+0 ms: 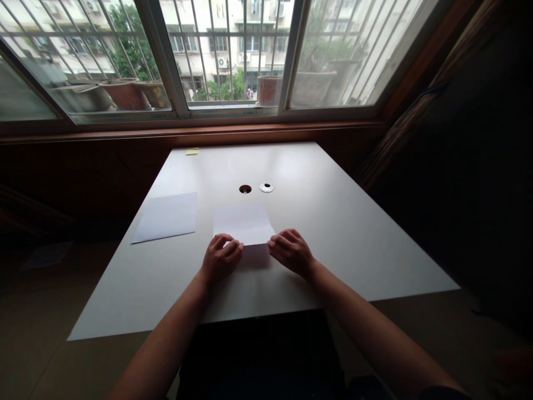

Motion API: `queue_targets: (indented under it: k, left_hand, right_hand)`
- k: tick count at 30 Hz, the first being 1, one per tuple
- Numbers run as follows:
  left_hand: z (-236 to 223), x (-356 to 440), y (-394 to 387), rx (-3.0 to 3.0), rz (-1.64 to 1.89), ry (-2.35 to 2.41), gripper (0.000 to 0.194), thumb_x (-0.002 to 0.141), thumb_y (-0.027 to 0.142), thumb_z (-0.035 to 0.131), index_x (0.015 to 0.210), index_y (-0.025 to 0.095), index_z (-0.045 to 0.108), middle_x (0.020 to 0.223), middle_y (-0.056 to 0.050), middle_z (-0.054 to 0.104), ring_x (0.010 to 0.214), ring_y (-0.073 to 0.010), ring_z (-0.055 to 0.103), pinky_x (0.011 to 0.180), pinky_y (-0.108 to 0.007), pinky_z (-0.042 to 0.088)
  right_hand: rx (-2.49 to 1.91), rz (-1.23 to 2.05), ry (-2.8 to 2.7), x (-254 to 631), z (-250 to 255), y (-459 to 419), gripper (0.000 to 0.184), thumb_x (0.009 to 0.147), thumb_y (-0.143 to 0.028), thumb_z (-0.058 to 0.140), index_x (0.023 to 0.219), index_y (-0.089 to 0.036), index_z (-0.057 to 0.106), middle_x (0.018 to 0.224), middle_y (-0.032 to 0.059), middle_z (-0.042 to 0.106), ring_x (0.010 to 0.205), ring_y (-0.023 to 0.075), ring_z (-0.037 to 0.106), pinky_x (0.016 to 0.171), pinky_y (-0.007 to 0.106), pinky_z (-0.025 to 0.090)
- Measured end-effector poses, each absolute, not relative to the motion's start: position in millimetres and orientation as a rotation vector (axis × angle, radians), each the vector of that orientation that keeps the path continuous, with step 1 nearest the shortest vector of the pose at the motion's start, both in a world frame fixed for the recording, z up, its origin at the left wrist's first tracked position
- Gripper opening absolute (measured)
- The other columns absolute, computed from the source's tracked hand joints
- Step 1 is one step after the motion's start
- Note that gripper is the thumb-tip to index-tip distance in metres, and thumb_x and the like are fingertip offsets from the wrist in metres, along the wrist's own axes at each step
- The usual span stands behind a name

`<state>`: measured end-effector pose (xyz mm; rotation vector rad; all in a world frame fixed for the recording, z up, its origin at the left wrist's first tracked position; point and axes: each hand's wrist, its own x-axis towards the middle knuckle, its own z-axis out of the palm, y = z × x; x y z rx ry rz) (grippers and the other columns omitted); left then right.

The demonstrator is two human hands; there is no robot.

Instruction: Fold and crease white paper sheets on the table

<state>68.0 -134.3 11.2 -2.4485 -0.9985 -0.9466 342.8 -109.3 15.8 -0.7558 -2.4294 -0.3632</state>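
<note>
A white sheet of paper lies in the middle of the white table, its near edge lifted slightly off the surface. My left hand pinches the near left corner of this sheet with curled fingers. My right hand grips the near right corner, fingers bent over the edge. A shadow falls on the table below the raised edge, between the two hands.
A second flat white sheet lies to the left. Behind the held paper are a round cable hole and its white cap. A small yellow note sits at the far edge, under the barred window.
</note>
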Motion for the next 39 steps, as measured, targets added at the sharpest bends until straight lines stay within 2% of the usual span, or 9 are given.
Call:
queue_targets:
  k: [10,15,20,32,39]
  left_hand:
    - [10.2,64.2,-131.4,-2.409,-0.953,-1.020,0.018,0.086,0.014,0.066,0.101,0.022,0.066,0.086,-0.003,0.069,0.090,-0.0222,0.058,0.079,-0.038,0.049]
    - [8.7,67.3,-130.7,-2.412,-0.931,-1.015,0.019,0.085,0.013,0.066,0.102,0.021,0.066,0.088,-0.004,0.069,0.090,-0.0226,0.058,0.079,-0.038,0.048]
    - [9.1,67.1,-131.8,-2.419,-0.907,-1.025,0.019,0.087,0.014,0.065,0.104,0.021,0.065,0.090,-0.005,0.068,0.090,-0.0229,0.058,0.079,-0.039,0.048]
    - [6.4,71.4,-132.8,-2.435,-0.938,-1.002,0.022,0.087,0.015,0.068,0.107,0.023,0.066,0.095,-0.005,0.068,0.090,-0.0229,0.058,0.081,-0.040,0.049]
    - [10.6,70.8,-135.0,-2.463,-0.906,-1.022,0.017,0.087,0.018,0.066,0.104,0.022,0.066,0.094,-0.005,0.068,0.091,-0.0240,0.058,0.081,-0.040,0.049]
  right_hand:
    - [-0.999,-0.475,-2.233,399.2,11.3,-101.9,0.011,0.088,-0.011,0.062,0.093,-0.021,0.065,0.092,0.0048,0.068,0.083,0.0205,0.056,0.081,0.038,0.042]
    - [-0.901,-0.380,-2.255,373.8,13.0,-105.5,0.014,0.089,-0.015,0.065,0.102,-0.022,0.066,0.099,0.0045,0.070,0.088,0.0198,0.058,0.083,0.037,0.042]
    - [-0.807,-0.341,-2.342,335.2,12.6,-107.9,0.028,0.092,-0.024,0.065,0.120,-0.024,0.064,0.108,0.0053,0.070,0.094,0.0212,0.057,0.085,0.039,0.041]
    - [-0.721,-0.330,-2.399,294.7,10.5,-107.6,0.018,0.095,-0.017,0.060,0.109,-0.023,0.068,0.100,0.0051,0.069,0.089,0.0201,0.054,0.083,0.038,0.040]
    - [-0.718,-0.300,-2.352,299.9,13.2,-108.2,0.022,0.093,-0.015,0.060,0.111,-0.024,0.069,0.099,0.0043,0.070,0.087,0.0199,0.054,0.083,0.038,0.041]
